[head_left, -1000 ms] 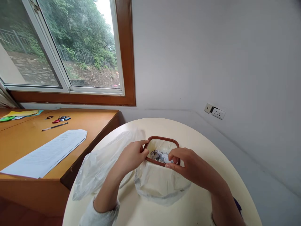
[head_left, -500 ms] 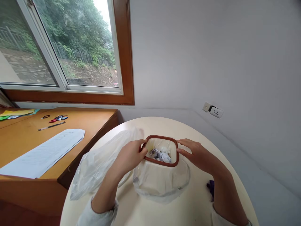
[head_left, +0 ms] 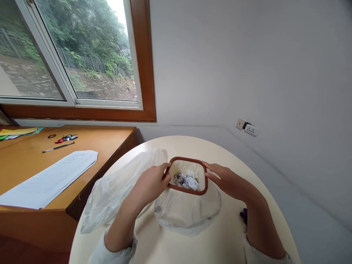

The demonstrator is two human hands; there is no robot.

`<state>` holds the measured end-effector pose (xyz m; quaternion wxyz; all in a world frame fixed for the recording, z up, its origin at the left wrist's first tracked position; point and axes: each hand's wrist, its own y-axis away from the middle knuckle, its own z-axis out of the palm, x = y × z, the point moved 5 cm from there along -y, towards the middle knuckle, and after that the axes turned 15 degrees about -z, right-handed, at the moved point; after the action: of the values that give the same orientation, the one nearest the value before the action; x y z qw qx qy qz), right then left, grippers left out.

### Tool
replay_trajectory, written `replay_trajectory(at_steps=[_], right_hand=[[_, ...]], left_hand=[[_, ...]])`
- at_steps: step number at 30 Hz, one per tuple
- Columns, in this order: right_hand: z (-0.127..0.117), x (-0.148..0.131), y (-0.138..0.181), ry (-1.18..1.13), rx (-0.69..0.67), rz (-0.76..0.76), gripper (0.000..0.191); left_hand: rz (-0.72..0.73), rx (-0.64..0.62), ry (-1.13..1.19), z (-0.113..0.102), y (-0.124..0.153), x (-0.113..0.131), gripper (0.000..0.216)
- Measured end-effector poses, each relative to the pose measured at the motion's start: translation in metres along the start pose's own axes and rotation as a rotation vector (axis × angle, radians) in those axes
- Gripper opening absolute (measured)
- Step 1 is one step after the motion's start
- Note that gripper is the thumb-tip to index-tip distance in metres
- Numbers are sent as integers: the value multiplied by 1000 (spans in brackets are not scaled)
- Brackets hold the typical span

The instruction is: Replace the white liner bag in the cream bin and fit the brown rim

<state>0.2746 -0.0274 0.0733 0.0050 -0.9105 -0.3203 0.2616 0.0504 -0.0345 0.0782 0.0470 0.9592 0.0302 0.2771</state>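
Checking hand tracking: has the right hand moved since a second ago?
Yes. Against the brown ring, the right hand has shifted rightward: off the near rim over the opening, now at the ring's right edge.

This is looking like a study or workroom in a home, with a wood-framed window [head_left: 74, 55] giving onto trees and a fenced slope. A wooden desk [head_left: 110, 139] is standing just below the window, carrying printed sheets [head_left: 52, 178], a pen [head_left: 58, 147] and coloured paper [head_left: 16, 131]. A round cream table [head_left: 192, 145] is sitting below and to the right of the window, bearing a small lined bin [head_left: 187, 212], and a wall socket [head_left: 249, 128] is showing low to the window's right.
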Motion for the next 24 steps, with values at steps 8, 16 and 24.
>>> replay_trajectory(at_steps=[8, 16, 24], right_hand=[[4, 2, 2, -74, -58, 93, 56], [3, -7, 3, -70, -99, 112, 70], [2, -13, 3, -87, -100, 86, 69]], left_hand=[[41, -48, -29, 4, 3, -2, 34], [38, -45, -77, 5, 8, 6, 26], [39, -67, -51, 11, 7, 3, 22]])
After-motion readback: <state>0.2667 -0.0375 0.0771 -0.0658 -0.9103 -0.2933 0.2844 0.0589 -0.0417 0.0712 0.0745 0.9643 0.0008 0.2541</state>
